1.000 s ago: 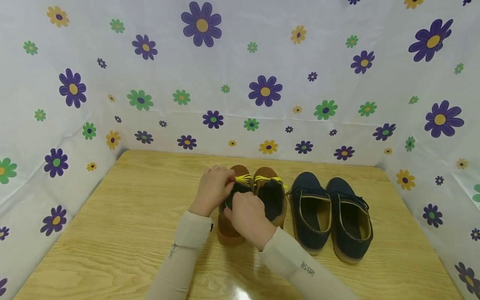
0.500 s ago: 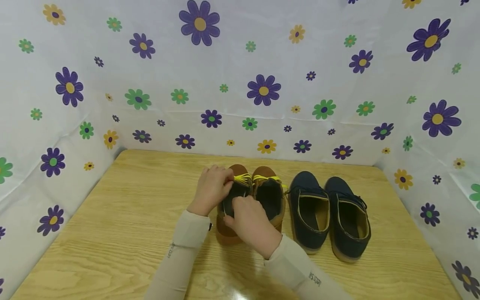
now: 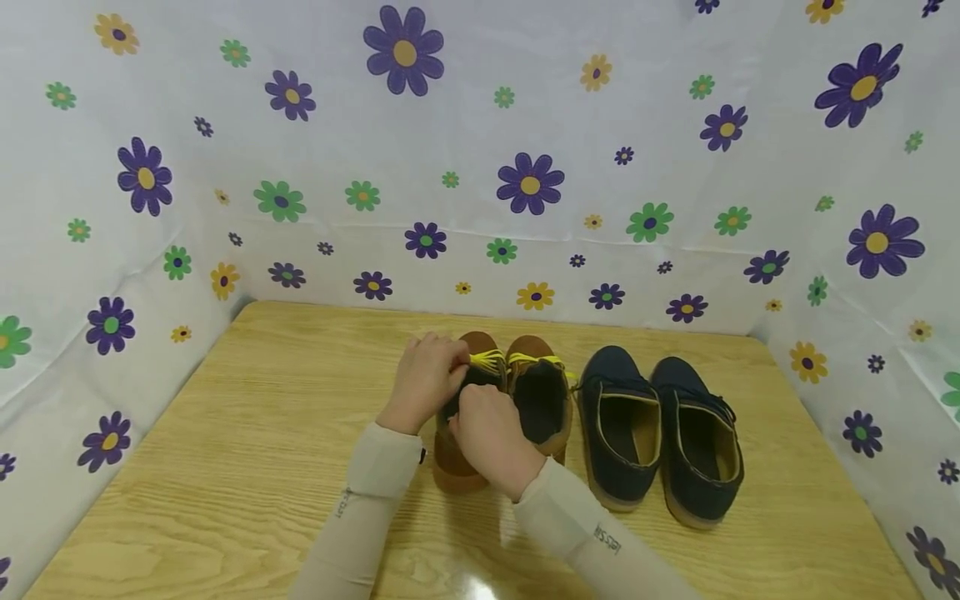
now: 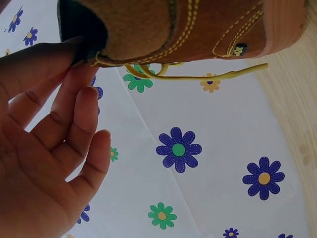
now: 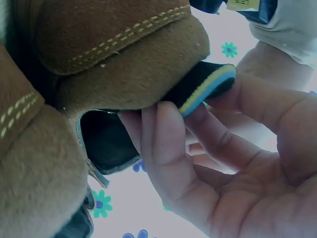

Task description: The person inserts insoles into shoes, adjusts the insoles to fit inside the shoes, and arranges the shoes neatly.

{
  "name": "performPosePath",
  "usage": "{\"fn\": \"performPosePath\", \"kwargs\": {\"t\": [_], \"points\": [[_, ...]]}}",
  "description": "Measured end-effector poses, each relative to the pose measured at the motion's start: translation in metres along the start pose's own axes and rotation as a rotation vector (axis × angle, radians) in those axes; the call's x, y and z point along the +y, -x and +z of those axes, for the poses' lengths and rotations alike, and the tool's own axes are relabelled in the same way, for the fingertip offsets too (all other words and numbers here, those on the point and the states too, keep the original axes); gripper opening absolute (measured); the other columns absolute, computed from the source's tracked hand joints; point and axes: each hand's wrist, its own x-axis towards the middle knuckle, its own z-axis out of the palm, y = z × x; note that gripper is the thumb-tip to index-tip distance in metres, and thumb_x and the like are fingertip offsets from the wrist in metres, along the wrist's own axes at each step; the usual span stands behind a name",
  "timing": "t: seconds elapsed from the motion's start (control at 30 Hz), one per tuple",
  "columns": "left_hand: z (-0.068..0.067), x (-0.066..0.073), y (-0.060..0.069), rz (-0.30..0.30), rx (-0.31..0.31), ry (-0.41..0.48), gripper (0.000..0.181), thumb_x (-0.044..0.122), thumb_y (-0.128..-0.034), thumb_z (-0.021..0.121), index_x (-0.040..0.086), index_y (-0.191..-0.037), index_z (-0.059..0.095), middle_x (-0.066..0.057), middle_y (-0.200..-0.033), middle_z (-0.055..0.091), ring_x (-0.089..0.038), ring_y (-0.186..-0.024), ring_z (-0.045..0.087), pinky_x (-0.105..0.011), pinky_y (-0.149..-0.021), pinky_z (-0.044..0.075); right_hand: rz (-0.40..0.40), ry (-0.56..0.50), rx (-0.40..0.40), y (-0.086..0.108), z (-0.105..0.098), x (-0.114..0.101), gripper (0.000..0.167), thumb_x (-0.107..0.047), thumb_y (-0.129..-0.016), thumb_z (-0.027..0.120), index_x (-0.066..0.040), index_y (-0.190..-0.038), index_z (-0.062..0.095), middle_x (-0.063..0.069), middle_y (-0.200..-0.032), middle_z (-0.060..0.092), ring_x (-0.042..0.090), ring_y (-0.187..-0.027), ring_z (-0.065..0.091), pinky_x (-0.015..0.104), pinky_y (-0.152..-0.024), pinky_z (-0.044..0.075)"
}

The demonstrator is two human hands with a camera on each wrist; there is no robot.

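A pair of brown suede shoes stands at the table's middle, the left shoe [image 3: 457, 473] under both hands and the right shoe [image 3: 529, 347] beside it. My left hand [image 3: 426, 377] pinches the dark padded edge of the left shoe's opening between thumb and forefinger, as the left wrist view shows. Yellow laces [image 3: 487, 360] run over the front. My right hand [image 3: 491, 433] is at the heel of that shoe, pinching a black insole [image 5: 210, 88] with a yellow and blue layered edge. Most of the insole is hidden inside the shoe.
Two navy shoes, one [image 3: 617, 367] nearer and one [image 3: 681, 377] farther right, stand to the right of the brown pair. The wooden tabletop [image 3: 247, 417] ends at a white flowered cloth [image 3: 450, 108] on the back and sides.
My right hand drew slightly back, showing more of the shoe's inside, then moved forward and a little left over the opening. The left hand has stayed on the shoe's edge.
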Motion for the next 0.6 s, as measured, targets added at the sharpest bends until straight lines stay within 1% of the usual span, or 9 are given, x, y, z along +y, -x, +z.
{"fn": "performPosePath", "kwargs": {"t": [0.13,0.23,0.27,0.33,0.43,0.5,0.6], "points": [[-0.001,0.0,0.0,-0.01,-0.012,-0.003,0.011,0.006,-0.0825,0.072,0.013,-0.077,0.066,-0.002,-0.076,0.063,-0.024,-0.075,0.054,-0.039,-0.07,0.04,-0.002,0.034,0.015,-0.008,0.007,0.0,0.028,-0.008,-0.086,0.068,-0.007,-0.061,0.056,0.006,-0.055,0.052,0.02,-0.049,0.055,0.028,-0.041,0.043],[-0.001,0.0,-0.001,-0.022,-0.024,0.003,0.01,0.007,-0.0828,0.073,0.013,-0.078,0.067,-0.002,-0.078,0.064,-0.024,-0.076,0.054,-0.039,-0.071,0.04,-0.016,0.029,0.006,-0.014,0.013,0.003,0.02,-0.006,-0.086,0.066,-0.004,-0.067,0.06,0.009,-0.061,0.058,0.024,-0.055,0.06,0.031,-0.045,0.048],[-0.002,0.0,-0.001,-0.024,-0.028,0.007,0.01,0.006,-0.083,0.073,0.013,-0.078,0.067,-0.002,-0.077,0.063,-0.024,-0.076,0.054,-0.039,-0.071,0.04,-0.012,0.017,-0.01,-0.015,0.014,0.004,0.02,-0.005,-0.086,0.065,-0.004,-0.067,0.06,0.009,-0.061,0.057,0.024,-0.055,0.06,0.032,-0.046,0.049],[-0.002,0.0,-0.001,-0.022,-0.031,0.013,0.011,0.006,-0.0832,0.072,0.013,-0.077,0.066,-0.002,-0.076,0.063,-0.024,-0.075,0.053,-0.039,-0.071,0.039,0.002,-0.036,-0.067,-0.018,0.017,0.007,0.023,-0.004,-0.087,0.064,-0.005,-0.065,0.057,0.006,-0.057,0.052,0.021,-0.051,0.057,0.03,-0.045,0.046],[-0.002,0.0,-0.001,-0.014,-0.026,0.019,0.012,0.006,-0.0834,0.072,0.013,-0.076,0.066,-0.003,-0.076,0.064,-0.024,-0.074,0.053,-0.038,-0.07,0.038,0.054,-0.137,-0.169,-0.022,0.017,0.012,0.035,-0.007,-0.089,0.066,-0.008,-0.057,0.05,0.001,-0.048,0.041,0.016,-0.044,0.047,0.026,-0.042,0.039],[-0.002,0.001,-0.002,-0.008,-0.017,0.02,0.011,0.006,-0.0833,0.072,0.013,-0.076,0.067,-0.003,-0.077,0.065,-0.024,-0.073,0.053,-0.038,-0.069,0.038,0.076,-0.158,-0.221,-0.023,0.015,0.014,0.043,-0.011,-0.088,0.069,-0.01,-0.053,0.045,-0.002,-0.045,0.036,0.013,-0.042,0.043,0.023,-0.043,0.035],[-0.002,0.002,-0.002,-0.001,-0.003,0.018,0.011,0.005,-0.0829,0.072,0.013,-0.077,0.068,-0.003,-0.077,0.066,-0.024,-0.073,0.053,-0.038,-0.068,0.038,0.093,-0.144,-0.268,-0.025,0.013,0.016,0.048,-0.005,-0.087,0.067,-0.012,-0.048,0.04,-0.004,-0.044,0.031,0.01,-0.04,0.036,0.021,-0.041,0.031]]}}
